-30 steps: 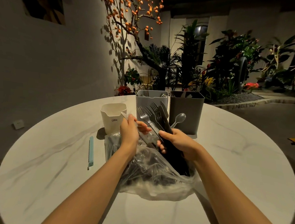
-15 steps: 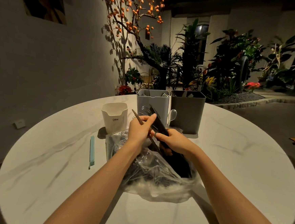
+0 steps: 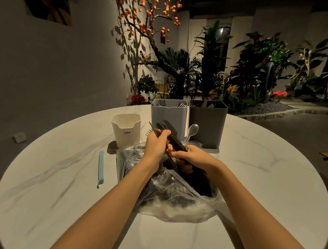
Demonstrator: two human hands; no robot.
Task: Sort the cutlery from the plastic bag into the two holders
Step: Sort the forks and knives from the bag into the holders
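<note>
Two holders stand side by side at the far side of the round marble table [image 3: 253,170]: a light grey holder [image 3: 168,117] on the left with fork tines showing above its rim, and a dark grey holder [image 3: 208,124] touching it on the right with a few utensil tops poking out. One white cup [image 3: 126,130] marked CRBW stands just left of them, and one pale blue bag clip [image 3: 100,168] lies flat further left, well apart from the rest. One clear plastic bag [image 3: 173,199] sits crumpled in the middle of the table, between the person and the holders, still holding dark cutlery whose number cannot be told. Both forearms reach over the bag and hide its mouth. The left hand [image 3: 156,145] is curled round a bundle of cutlery [image 3: 170,133], with dark blades and a fork's tines sticking out above the fingers, raised in front of the light grey holder. The right hand [image 3: 191,159] grips the lower ends of dark handles at the bag's opening, thumb and fingers closed on them. One grey spoon [image 3: 193,129] rises behind the hands, just before the dark grey holder.
</note>
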